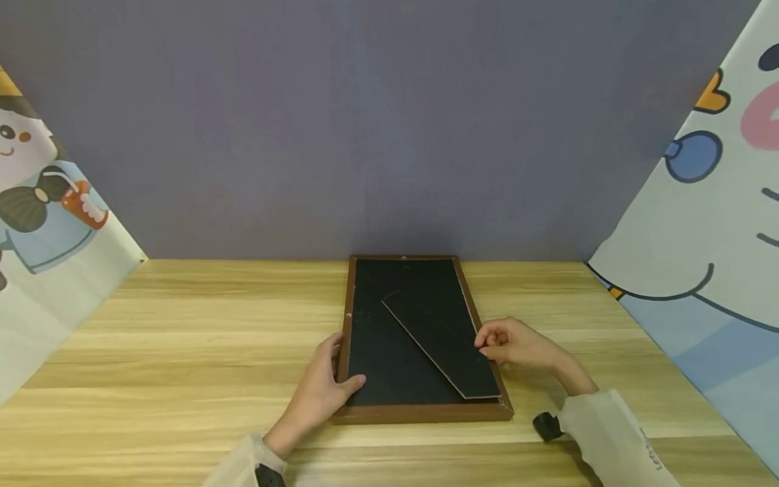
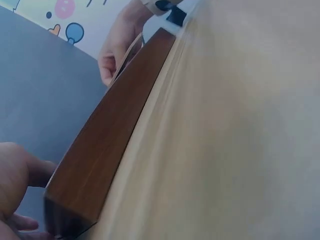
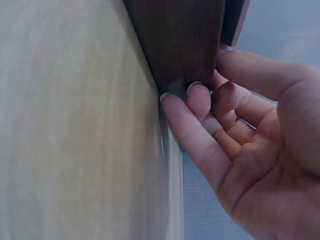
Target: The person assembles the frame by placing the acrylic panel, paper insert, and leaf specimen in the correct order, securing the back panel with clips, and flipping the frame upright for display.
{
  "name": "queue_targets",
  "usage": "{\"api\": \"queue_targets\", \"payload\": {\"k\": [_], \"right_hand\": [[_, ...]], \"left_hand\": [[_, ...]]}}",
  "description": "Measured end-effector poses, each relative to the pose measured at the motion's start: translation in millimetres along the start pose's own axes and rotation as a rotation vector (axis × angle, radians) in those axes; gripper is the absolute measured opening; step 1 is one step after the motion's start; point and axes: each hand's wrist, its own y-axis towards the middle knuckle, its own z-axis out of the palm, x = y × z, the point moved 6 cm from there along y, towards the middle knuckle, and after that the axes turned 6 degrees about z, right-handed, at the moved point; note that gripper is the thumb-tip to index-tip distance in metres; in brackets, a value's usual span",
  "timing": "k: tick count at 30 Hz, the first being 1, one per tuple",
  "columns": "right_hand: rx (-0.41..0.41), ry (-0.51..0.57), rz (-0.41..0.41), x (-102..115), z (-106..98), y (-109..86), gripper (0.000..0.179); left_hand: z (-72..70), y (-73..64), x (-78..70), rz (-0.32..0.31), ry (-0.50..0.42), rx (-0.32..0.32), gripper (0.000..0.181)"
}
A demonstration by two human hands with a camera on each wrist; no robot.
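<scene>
Frame (image 1: 420, 341): right hand's (image 3: 240, 125) curled fingertips pinching its edge show only wrist-close.

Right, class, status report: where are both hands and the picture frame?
Left hand grips the picture frame at its left edge. Right hand pinches the right edge beside the black stand flap. Frame face-down, flat on the table; nothing obstructing.

Frame (image 1: 420, 412) on table (image 1: 182, 338) – hands (image 1: 319, 392) flanking – stand (image 1: 438, 338) atop.

Right hand (image 3: 250, 145) up close, curled fingertips (image 3: 172, 102) touching the dark brown frame edge (image 3: 180, 42). Thumb stretched along the frame's right side. Pale wooden tabletop (image 3: 70, 130) blurred on the left.
</scene>
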Motion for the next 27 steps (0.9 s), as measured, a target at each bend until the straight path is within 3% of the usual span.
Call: {"api": "queue_targets", "payload": {"k": [8, 17, 27], "right_hand": [[-0.02, -0.014, -0.023, -2, 0, 0.0, 0.009], [-0.043, 0.021, -0.027, -2, -3, -0.3, 0.016], [-0.038, 0.034, -0.043, -1, -2, -0.4, 0.015]], "left_hand": [[-9.3, 20.8, 3.5, 0.028, 0.032, -0.012, 0.067], [-15.5, 50.3, 13.0, -0.003, 0.054, -0.005, 0.054], [-18.3, 91.2, 19.8, 0.011, 0.147, 0.082, 0.057]]}}
